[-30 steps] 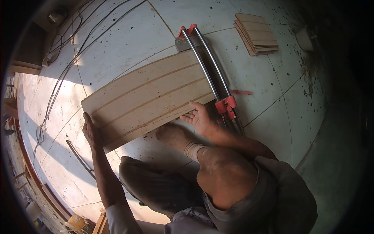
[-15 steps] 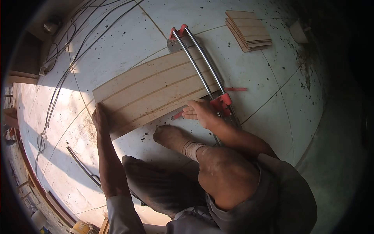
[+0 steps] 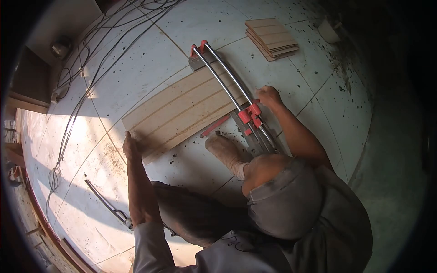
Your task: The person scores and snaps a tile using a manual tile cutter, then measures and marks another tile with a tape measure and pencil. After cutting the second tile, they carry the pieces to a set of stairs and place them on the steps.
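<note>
A long beige wood-look tile (image 3: pixel 177 107) with darker stripes lies across a manual tile cutter (image 3: pixel 222 73), under its two chrome rails. My left hand (image 3: pixel 132 148) grips the tile's left end, thumb up along the edge. Just right of the rails, beside the tile's far end, is my right hand (image 3: pixel 269 96) with its fingers curled; what they hold, if anything, is hidden. The cutter's red carriage (image 3: pixel 250 113) sits on the rails near my right hand. A red bar (image 3: pixel 215 126) sticks out on the left of the cutter, by my foot (image 3: pixel 223 148).
A stack of similar short pieces (image 3: pixel 271 38) lies on the tiled floor at the upper right, near a pale container (image 3: pixel 328 31). Black cables (image 3: pixel 93 75) run down the left side. A thin metal tool (image 3: pixel 107 202) lies at the lower left. Dust and debris dot the floor.
My right hand has moved from the near left side of the carriage across to the right of the rails. My left hand stays at the tile's left end. The view has shifted somewhat.
</note>
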### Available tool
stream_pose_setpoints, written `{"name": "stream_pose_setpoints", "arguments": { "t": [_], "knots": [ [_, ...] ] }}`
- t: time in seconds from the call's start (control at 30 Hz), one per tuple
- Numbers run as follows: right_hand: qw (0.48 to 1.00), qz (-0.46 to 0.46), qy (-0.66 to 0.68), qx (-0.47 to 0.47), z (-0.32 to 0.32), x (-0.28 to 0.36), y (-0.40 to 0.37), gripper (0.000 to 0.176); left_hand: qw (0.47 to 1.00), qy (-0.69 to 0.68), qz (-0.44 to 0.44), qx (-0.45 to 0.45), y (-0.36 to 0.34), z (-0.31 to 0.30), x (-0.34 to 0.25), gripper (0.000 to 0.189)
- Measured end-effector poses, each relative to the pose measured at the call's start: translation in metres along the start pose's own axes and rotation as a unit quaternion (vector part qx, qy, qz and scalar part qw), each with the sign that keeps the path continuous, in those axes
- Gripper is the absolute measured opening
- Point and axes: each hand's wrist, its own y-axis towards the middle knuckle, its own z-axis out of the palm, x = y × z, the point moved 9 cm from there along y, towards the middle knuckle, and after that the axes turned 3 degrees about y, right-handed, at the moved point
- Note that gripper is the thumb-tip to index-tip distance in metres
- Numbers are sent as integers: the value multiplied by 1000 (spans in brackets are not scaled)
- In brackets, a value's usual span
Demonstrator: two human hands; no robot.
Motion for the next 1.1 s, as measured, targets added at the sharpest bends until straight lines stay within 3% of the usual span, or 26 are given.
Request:
{"name": "stream_pose_setpoints", "arguments": {
  "t": [0.07, 0.13, 0.3, 0.37, 0.5, 0.57, 0.8, 0.9, 1.1],
  "knots": [
    [999, 9, -51, 7, -1, 4, 17, 41, 1000, 0, -6, -1, -3, 0, -3, 45],
    [988, -48, -129, -66, 10, 1, 45, 50, 999, 26, -23, 1, -3, -1, 3, 46],
    [999, -10, -31, 18, 53, 13, 68, 61, 998, 45, -5, -33, -9, -2, 0, 47],
    [995, -17, -100, 8, 66, 15, 83, 63, 997, 62, -13, -32, -8, 3, 2, 48],
    [997, 5, -68, -41, 68, 8, 81, 65, 994, 83, -18, -62, -19, 30, 2, 54],
    [995, -6, -72, -66, 57, 1, 93, 65, 987, 89, 15, -130, -21, 42, -3, 52],
    [995, 32, -10, -96, 12, -35, 138, 60, 997, 45, -26, 61, -26, 119, -1, 55],
    [994, 45, 18, -98, -6, -41, 153, 58, 998, 4, -25, 62, -44, 161, -5, 52],
    [989, 26, 13, -142, -22, -60, 169, 49, 997, 37, -61, 23, -43, 168, 17, 46]
  ]
}}
